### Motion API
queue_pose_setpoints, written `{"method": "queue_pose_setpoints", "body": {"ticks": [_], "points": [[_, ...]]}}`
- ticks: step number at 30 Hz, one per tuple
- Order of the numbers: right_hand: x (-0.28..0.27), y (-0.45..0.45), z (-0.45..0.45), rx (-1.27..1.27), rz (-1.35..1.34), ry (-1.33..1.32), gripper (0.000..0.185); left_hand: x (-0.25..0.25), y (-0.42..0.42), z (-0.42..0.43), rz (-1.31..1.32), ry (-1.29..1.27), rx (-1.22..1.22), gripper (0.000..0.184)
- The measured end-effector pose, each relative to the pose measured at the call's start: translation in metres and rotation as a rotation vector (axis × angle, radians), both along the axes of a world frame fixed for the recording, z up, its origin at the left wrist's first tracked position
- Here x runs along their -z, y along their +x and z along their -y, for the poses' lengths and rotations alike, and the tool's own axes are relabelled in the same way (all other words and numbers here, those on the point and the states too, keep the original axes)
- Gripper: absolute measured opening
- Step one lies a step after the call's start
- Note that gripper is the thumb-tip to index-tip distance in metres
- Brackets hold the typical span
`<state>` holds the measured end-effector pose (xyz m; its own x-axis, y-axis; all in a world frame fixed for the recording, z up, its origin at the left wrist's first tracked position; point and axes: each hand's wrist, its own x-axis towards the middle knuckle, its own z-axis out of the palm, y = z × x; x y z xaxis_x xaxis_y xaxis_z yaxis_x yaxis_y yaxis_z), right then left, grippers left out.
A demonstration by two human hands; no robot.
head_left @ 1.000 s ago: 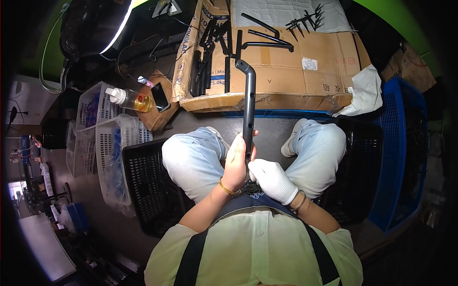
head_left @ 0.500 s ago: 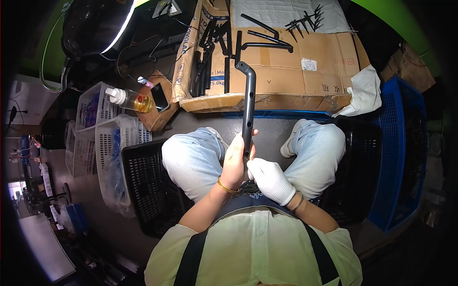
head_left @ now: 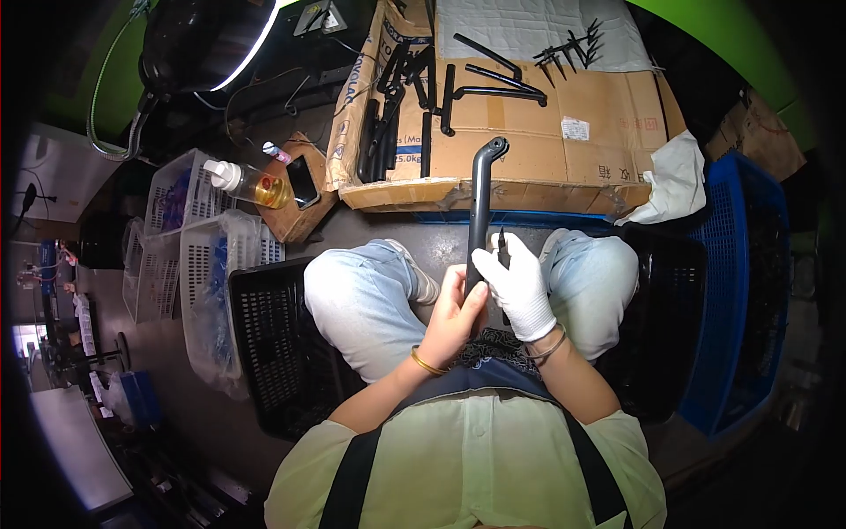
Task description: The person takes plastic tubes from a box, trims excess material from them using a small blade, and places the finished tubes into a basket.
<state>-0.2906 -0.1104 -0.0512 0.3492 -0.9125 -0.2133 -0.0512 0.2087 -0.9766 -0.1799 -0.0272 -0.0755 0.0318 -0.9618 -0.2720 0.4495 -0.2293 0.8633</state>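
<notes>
My bare left hand is wrapped round the lower end of a black tube, which stands out away from me with its bent, holed end at the top. My gloved right hand is beside the tube, its fingers pinched on a small dark pointed piece. The glove is white and lies against the tube's right side. Beyond the tube is a cardboard box with several black tubes on it. A cluster of thin dark spiky pieces lies near its back.
At the left are a bottle, a phone on a brown block, and white baskets. Black crates flank my legs. A blue crate stands at the right. A lamp hangs at the upper left.
The tube has turned in my left hand and shifted slightly right. My right hand has moved up from the tube's lower end to its side, and a dark pointed piece now shows in it.
</notes>
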Motion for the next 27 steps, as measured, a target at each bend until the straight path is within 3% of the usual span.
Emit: {"method": "queue_pose_setpoints", "body": {"ticks": [3, 4, 6, 9, 12, 24, 27], "points": [[-0.001, -0.005, -0.001, 0.043, 0.099, 0.161, 0.015, -0.01, 0.004, 0.005, -0.172, 0.022, 0.01, 0.038], [0.009, -0.012, -0.002, -0.001, 0.12, 0.077, 0.017, -0.01, 0.009, 0.006, -0.089, 0.032, 0.031, 0.048], [0.004, -0.024, -0.012, -0.059, 0.113, 0.079, 0.02, -0.004, 0.018, 0.008, -0.075, 0.059, 0.01, 0.048], [-0.007, -0.034, -0.025, -0.296, -0.204, -0.156, 0.019, 0.002, 0.012, 0.009, 0.015, -0.007, -0.088, 0.044], [-0.022, -0.027, -0.028, -0.382, -0.282, -0.232, 0.018, -0.001, 0.006, 0.005, 0.093, 0.026, -0.14, 0.038], [-0.008, -0.026, -0.026, -0.421, -0.319, -0.345, 0.017, 0.008, 0.011, -0.003, 0.301, -0.021, -0.081, 0.037], [-0.013, -0.028, -0.023, -0.448, -0.302, -0.32, 0.019, 0.014, 0.011, -0.002, 0.523, -0.109, -0.109, 0.036]]}}
